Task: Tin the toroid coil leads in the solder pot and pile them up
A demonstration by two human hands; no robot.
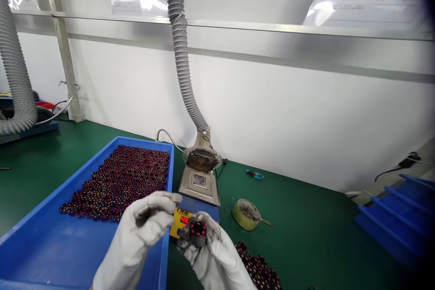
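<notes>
Over the green tabletop (299, 226), our right hand (213, 245) clamps the dark, red-lined ring (198, 240), its opening facing up toward us; it sits just right of our left hand (142, 236), whose fingertips (175, 198) are bunched, on what, if anything, we cannot tell.
</notes>
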